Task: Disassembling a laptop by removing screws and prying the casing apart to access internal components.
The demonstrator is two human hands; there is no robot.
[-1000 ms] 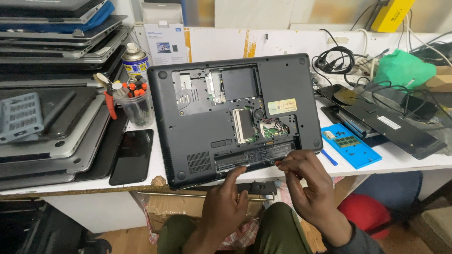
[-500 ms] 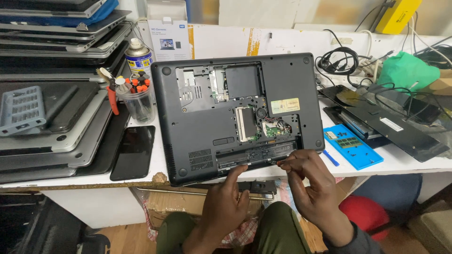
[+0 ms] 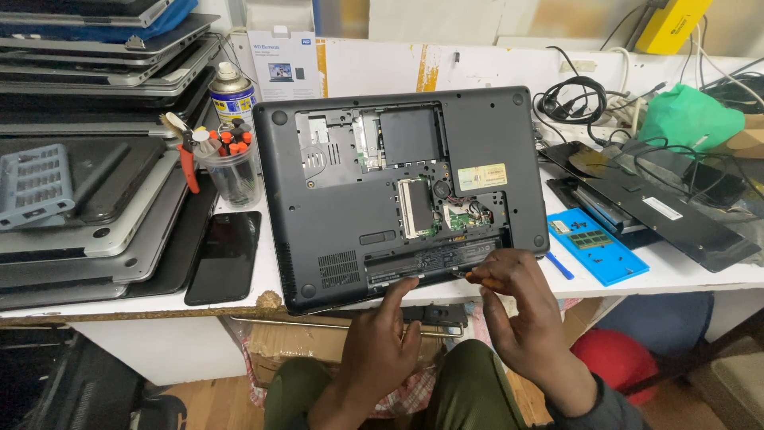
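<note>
White worktable (image 3: 239, 299) against pale wall (image 3: 477, 16), wooden floor (image 3: 215, 394) below.

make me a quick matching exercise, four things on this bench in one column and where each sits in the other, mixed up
Things:
1. laptop
2. black phone
3. blue tray
4. spray can

Places:
A. behind the clear tool cup
B. right of the laptop, holding a green memory module
C. upside down at the front edge, both hands at it
D. flat, left of the laptop

Pairs: 1-C, 2-D, 3-B, 4-A
</note>
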